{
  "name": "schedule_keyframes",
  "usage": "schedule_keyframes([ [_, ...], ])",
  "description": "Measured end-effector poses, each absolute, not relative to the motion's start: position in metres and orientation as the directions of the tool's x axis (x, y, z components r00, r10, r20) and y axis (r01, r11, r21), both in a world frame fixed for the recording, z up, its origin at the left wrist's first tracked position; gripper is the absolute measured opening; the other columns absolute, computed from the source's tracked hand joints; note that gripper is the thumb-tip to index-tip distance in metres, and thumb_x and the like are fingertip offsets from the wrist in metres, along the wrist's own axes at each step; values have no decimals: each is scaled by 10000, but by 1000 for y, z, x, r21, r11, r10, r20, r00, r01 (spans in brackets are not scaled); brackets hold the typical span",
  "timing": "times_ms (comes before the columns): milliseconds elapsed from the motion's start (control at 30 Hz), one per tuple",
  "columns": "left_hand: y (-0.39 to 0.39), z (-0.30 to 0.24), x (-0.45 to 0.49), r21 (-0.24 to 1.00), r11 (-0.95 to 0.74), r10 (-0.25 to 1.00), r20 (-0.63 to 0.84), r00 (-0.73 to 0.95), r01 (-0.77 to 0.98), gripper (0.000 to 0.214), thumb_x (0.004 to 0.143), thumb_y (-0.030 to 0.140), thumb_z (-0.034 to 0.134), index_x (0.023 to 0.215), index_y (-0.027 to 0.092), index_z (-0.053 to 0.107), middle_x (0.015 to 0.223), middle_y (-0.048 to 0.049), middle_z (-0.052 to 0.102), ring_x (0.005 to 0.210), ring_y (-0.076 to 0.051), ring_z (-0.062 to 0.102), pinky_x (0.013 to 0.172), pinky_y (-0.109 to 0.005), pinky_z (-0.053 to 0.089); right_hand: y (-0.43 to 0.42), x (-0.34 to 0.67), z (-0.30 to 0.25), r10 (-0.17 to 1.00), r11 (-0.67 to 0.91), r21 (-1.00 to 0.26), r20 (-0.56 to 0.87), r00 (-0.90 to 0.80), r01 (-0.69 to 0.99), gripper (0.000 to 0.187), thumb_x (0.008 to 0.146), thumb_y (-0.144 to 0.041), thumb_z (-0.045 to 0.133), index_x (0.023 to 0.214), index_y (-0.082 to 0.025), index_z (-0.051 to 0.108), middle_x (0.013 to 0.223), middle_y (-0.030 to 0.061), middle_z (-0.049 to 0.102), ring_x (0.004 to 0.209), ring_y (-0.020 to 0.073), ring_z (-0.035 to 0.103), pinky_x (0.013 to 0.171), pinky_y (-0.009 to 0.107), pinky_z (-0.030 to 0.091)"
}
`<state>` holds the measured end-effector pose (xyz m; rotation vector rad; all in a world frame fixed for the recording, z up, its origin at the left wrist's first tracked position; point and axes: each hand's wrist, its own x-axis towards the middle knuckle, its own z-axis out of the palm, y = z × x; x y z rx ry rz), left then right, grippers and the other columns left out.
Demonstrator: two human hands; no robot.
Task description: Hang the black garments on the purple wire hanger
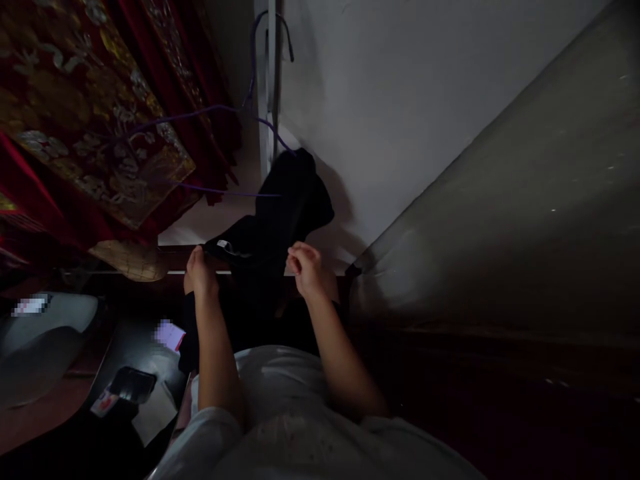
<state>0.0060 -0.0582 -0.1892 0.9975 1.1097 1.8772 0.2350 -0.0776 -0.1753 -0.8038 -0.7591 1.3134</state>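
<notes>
A black garment [287, 200] with a small white label hangs in front of me, partly on a purple wire hanger [200, 111]. My left hand [200, 272] pinches the garment's left edge, near the label. On the other side, my right hand [305, 267] has its fingers curled closed at the garment's right edge. The dark cloth hides the exact grip there. The hanger's hook goes over a pale metal upright, and its left arm sticks out free of the cloth.
Red embroidered cloth [125, 113] hangs at the upper left, close to the hanger. A dark glossy table [150, 350] at lower left carries a phone [133, 385] and papers [156, 413]. A white wall [410, 87] stands behind; a grey slanted surface [525, 220] is on the right.
</notes>
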Motion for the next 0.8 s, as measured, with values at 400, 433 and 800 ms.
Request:
schedule_keyframes([
  [400,-103,-113,94,909,-414,895,399,-202,-41,291,914,470,752,950,183,724,933,-50,696,871,-159,664,817,-251,533,-101,234,-145,919,302,-945,324,-223,-128,349,795,-361,776,1080,-214,640,1036,45,686,965,174,662,891,299,534],
  [433,-107,-110,100,891,-452,878,452,-160,36,268,935,450,733,953,182,732,945,-60,702,907,-174,669,857,-274,533,-103,232,-143,912,311,-942,332,-242,-124,360,806,-347,758,1115,-216,630,1034,46,686,978,184,664,903,312,535],
  [800,-105,-124,62,814,-440,868,277,411,380,638,1065,635,317,966,146,715,990,-103,716,925,-238,657,900,-348,509,-95,255,-121,942,215,-976,215,-259,-27,205,750,-354,584,627,-190,597,625,-11,526,633,127,491,588,250,396],
])
